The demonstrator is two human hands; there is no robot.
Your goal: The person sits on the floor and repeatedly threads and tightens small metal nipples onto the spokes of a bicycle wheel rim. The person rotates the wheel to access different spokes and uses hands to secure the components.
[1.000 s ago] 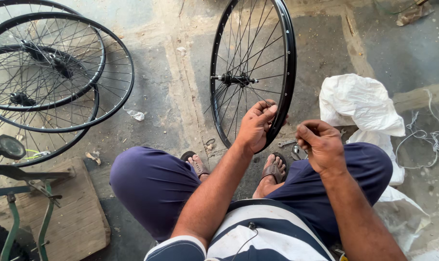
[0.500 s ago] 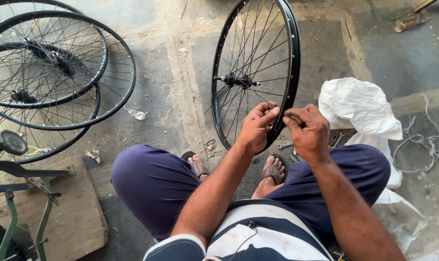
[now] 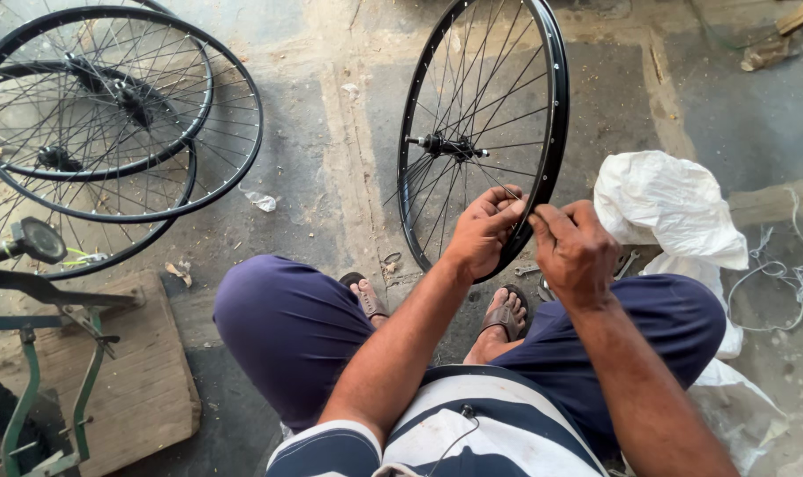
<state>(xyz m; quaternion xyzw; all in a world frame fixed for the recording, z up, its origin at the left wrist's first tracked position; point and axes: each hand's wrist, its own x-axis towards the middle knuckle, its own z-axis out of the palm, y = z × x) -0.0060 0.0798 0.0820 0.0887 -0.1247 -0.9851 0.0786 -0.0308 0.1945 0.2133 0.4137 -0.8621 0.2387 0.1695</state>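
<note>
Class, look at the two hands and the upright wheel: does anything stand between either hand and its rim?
Nothing visible does. The left hand rests on the rim of the wheel, and the right hand meets its fingertips right beside it.

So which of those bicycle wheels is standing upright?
The black wheel between the person's feet, held at its rim by both hands. The other wheels lie flat, overlapping, on the floor.

concrete floor [image 3: 331, 132]: upright wheel [image 3: 485, 132] at the hands; 3 flat wheels [image 3: 110, 115] far left; white sack [image 3: 666, 208] just right.
</note>
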